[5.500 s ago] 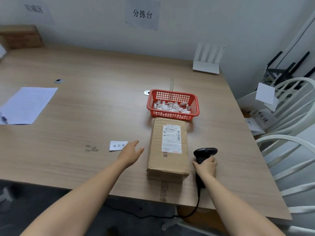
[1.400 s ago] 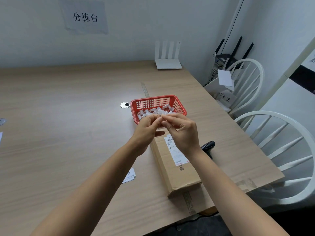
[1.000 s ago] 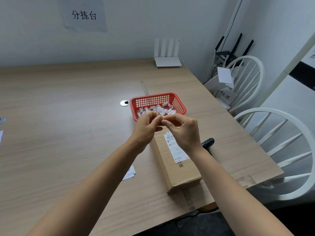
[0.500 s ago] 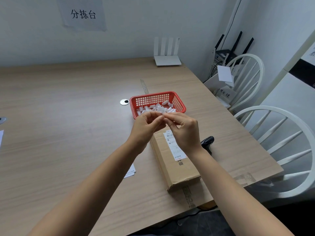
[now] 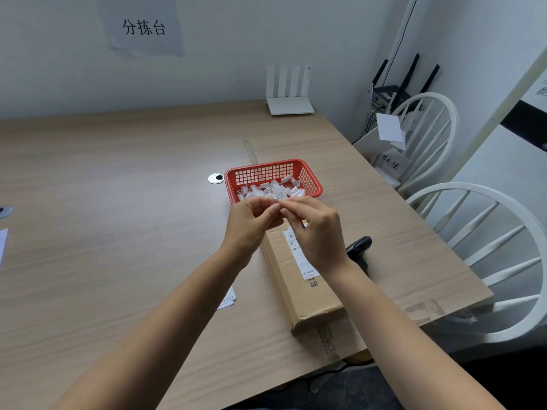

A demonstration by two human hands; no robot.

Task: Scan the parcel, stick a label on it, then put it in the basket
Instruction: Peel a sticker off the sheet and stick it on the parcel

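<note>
Both hands — left hand (image 5: 251, 223), right hand (image 5: 316, 232) — pinch one small label (image 5: 278, 193) above the parcel (image 5: 299, 291); fumbled peeling could curl it onto itself.

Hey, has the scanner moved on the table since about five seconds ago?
Yes. The scanner now lies farther up the parcel's right side, its head near the parcel's middle; earlier the right hand held it upright beside the parcel's near corner.

**Obscured and unresolved detail**

Right hand (image 5: 318, 232) covers the far end of the parcel (image 5: 299, 279); shipping label (image 5: 300, 257) print unreadable; scanner (image 5: 358, 249) partly hidden behind the wrist; paper slip (image 5: 227, 300) near the table's (image 5: 118, 202) front edge half hidden by the left forearm.
</note>
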